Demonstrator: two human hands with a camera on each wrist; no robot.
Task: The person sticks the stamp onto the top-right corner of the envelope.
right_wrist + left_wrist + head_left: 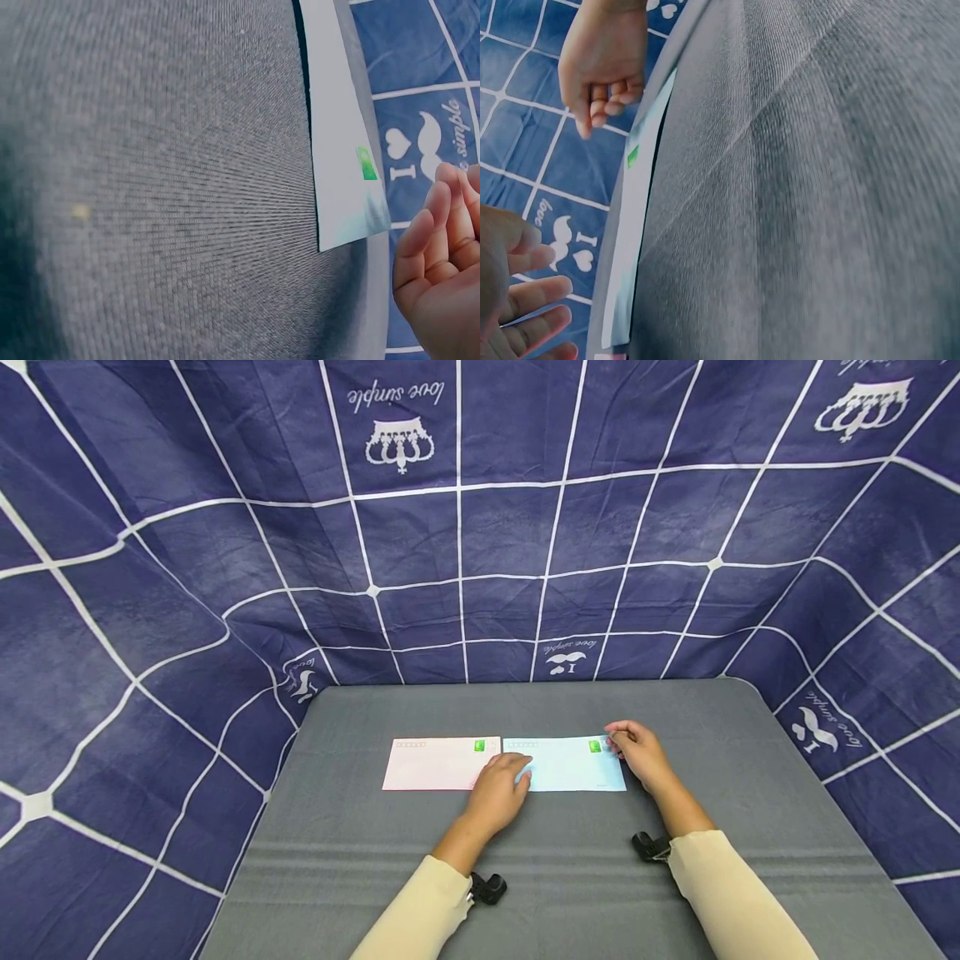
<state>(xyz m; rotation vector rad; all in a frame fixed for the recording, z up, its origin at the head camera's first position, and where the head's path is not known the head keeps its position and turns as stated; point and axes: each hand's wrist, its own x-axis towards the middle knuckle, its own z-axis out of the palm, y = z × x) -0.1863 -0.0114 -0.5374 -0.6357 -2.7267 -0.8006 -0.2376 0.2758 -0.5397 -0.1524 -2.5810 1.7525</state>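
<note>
Two envelopes lie flat, end to end, on the grey table. The pink envelope is on the left and the pale blue envelope on the right; each bears a green stamp near its upper right corner. My left hand is over the seam between them, fingers spread and relaxed, overlapping both in the head view. Beside the blue envelope's upper right corner is my right hand, its fingers loosely bent. The right wrist view shows that hand apart from the blue envelope, with nothing in its fingers.
Grey ribbed cloth covers the table. A blue curtain with white grid lines hangs behind it and along both sides. Black wrist devices sit at the left cuff and right cuff.
</note>
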